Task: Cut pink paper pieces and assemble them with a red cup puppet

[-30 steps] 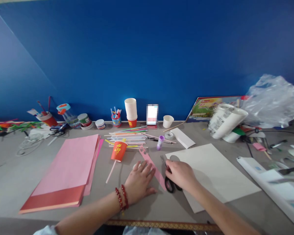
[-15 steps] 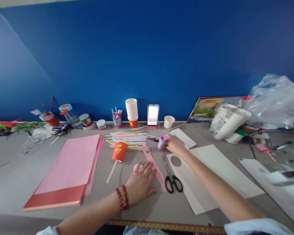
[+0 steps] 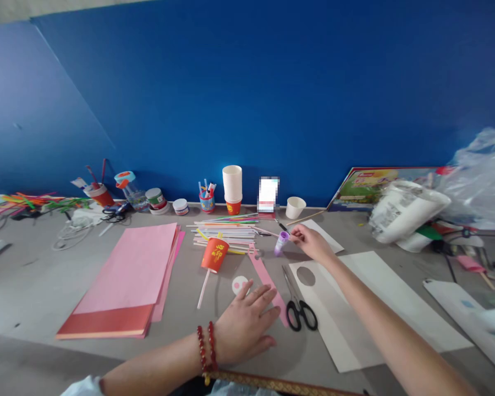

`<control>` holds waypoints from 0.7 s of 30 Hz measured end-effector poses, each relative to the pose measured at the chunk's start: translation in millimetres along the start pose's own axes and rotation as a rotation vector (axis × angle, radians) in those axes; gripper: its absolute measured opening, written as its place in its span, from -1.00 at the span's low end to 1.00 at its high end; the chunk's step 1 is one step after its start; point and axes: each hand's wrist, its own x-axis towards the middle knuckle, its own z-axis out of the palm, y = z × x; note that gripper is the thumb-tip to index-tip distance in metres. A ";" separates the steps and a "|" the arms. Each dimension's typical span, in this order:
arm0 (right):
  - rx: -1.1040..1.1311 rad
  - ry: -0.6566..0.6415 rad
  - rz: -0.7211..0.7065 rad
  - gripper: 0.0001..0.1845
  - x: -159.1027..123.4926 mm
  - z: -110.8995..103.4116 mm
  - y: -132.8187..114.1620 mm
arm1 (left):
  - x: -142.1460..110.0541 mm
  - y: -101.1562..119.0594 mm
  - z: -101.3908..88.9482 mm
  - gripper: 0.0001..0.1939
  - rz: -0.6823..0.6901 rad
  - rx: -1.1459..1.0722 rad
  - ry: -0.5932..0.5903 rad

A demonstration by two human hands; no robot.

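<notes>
- So, 1 right hand (image 3: 311, 242): fingertips bunched near 1 glue stick (image 3: 281, 243) and 1 black pen (image 3: 283, 226); can't tell if pinching.
- 1 left hand (image 3: 251, 316): palm down, fingers slightly spread, at 1 pink strip (image 3: 262, 269) and 1 white disc (image 3: 240, 284), 2 pink spots.
- 1 scissors (image 3: 296, 308): right of left fingers, handle at white sheet (image 3: 334, 308) edge.
- 1 red cup (image 3: 214, 254): beyond left fingers, tabletop (image 3: 220, 297) gap to disc.
- Front edge: near left wrist.
</notes>
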 end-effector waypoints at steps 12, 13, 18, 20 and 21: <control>0.953 0.163 0.158 -0.68 -63.9 -34.1 -1.9 | -65.3 -49.0 -44.4 -0.77 -0.175 -0.048 0.914; 1.001 0.171 0.164 -0.68 -69.9 -36.4 -0.9 | -76.8 -64.8 -48.4 -0.81 -0.344 0.001 0.949; 1.035 0.236 0.151 -0.67 -93.2 -44.6 0.7 | -128.7 -126.5 -33.6 -0.49 -1.037 0.341 0.420; 0.947 0.271 0.149 -0.69 -99.0 -46.5 -2.4 | -142.4 -134.9 -19.0 -0.43 -1.125 0.365 0.263; 0.904 0.293 0.148 -0.70 -101.1 -47.2 -4.5 | -147.3 -136.3 -13.0 -0.45 -1.133 0.361 0.225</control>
